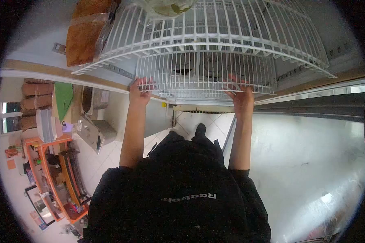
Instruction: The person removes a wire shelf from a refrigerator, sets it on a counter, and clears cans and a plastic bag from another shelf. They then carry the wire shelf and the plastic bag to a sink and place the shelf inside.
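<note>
Inside an upright cabinet, a lower white wire shelf [182, 86] spans the space between my hands. My left hand [141, 90] grips its front edge near the left corner, fingers curled over the wires. Near the right end, my right hand [240, 92] holds the same edge, its fingers reaching between and over the bars. Both forearms stretch forward from black short sleeves. Through the wires, dark round shapes show below, partly hidden by the bars. Above my hands sits another white wire shelf [215, 43], its front edge nearer to me.
A brown wrapped package [87, 34] and a clear plastic bag [166, 7] rest on the upper shelf. The cabinet's glass door [312, 162] stands open at right. To the left are an orange rack [48, 174], stacked brown bundles [36, 101] and a metal bin [95, 133].
</note>
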Tool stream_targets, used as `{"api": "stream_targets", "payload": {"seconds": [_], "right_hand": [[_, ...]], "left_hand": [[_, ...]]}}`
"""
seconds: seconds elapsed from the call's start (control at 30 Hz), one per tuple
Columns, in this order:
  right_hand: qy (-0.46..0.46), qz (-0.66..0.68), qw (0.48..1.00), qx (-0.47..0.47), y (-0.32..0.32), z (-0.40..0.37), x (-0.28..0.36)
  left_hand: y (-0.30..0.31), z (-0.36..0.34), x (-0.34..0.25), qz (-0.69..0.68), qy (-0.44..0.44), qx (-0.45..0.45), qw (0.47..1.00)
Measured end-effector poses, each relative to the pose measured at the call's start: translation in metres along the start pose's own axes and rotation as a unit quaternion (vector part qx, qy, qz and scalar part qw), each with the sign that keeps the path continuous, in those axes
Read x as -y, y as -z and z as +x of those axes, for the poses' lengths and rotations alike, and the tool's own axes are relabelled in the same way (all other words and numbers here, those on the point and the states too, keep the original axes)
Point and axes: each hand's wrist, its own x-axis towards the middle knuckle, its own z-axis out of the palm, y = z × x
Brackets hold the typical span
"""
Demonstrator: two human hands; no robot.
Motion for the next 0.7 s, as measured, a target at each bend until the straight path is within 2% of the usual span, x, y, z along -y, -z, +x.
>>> {"api": "stream_targets", "payload": {"seconds": [0.07, 0.1, 0.17, 0.27, 0.37, 0.4, 0.43, 0.5, 0.57, 0.6, 0.67, 0.7], "right_hand": [[-0.003, 0.016, 1.0, -0.01, -0.011, -0.003, -0.011], [0.012, -0.024, 1.0, 0.004, 0.017, 0.008, 0.024], [0.013, 0.011, 1.0, 0.018, 0.011, 0.006, 0.009], [0.008, -0.024, 1.0, -0.011, 0.011, 0.006, 0.003], [0.013, -0.041, 0.999, 0.011, 0.004, 0.006, 0.006], [0.013, -0.029, 0.999, -0.022, 0.007, 0.006, 0.004], [-0.001, -0.012, 1.0, -0.007, 0.01, 0.006, 0.002], [-0.011, -0.058, 0.998, -0.014, 0.01, 0.006, 0.003], [0.002, 0.009, 1.0, -0.019, 0.014, 0.008, 0.0], [0.011, 0.044, 0.999, -0.025, 0.016, 0.008, -0.001], [-0.002, 0.04, 0.999, -0.017, 0.014, 0.009, 0.002], [-0.005, 0.038, 0.999, -0.01, 0.009, 0.011, 0.003]], "left_hand": [[0.002, -0.013, -0.027, -0.002, 0.012, 0.01, 1.0], [-0.009, -0.007, 0.028, -0.042, 0.04, 0.03, 0.998], [-0.01, -0.014, 0.013, -0.035, 0.019, 0.04, 0.998], [-0.006, -0.005, 0.008, -0.05, 0.006, 0.08, 0.995], [-0.025, -0.022, 0.016, -0.04, -0.055, 0.024, 0.997], [-0.022, -0.023, 0.017, -0.06, -0.049, 0.03, 0.997], [-0.018, -0.023, 0.017, -0.08, -0.045, 0.038, 0.995], [-0.011, -0.024, 0.017, -0.1, -0.048, 0.067, 0.992], [-0.007, -0.035, 0.014, -0.093, -0.062, 0.113, 0.987], [-0.006, -0.041, 0.013, -0.121, -0.06, 0.101, 0.986], [-0.003, -0.049, 0.012, -0.18, -0.052, 0.082, 0.979], [0.002, -0.043, 0.015, -0.187, -0.046, 0.104, 0.976]]}}
